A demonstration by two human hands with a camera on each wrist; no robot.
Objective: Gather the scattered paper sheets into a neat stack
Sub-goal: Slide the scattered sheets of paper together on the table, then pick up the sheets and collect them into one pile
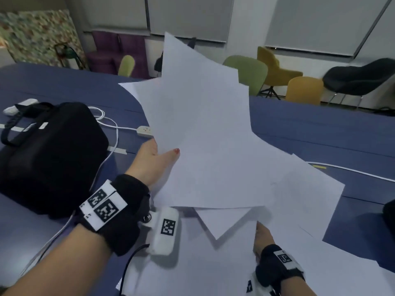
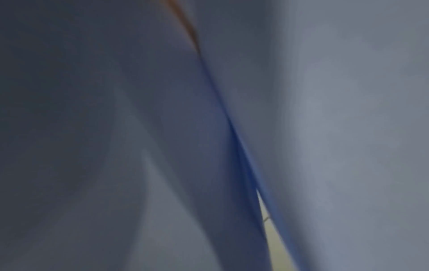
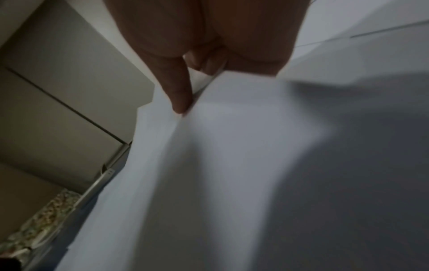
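Seemingly blank paper sheets [image 1: 205, 133] — unmarked.

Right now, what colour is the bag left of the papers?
Black; the soft rectangular bag shows best in the head view.

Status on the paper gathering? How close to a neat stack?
Done: the paper sheets are collected off the blue table into one bundle. In hand: the left hand pinches the bundle's left edge, thumb on top; the right hand grips the lower edge, seen close in the right wrist view. Left: the sheets are fanned at different angles with corners sticking out, so squaring the edges and setting the stack down remain.
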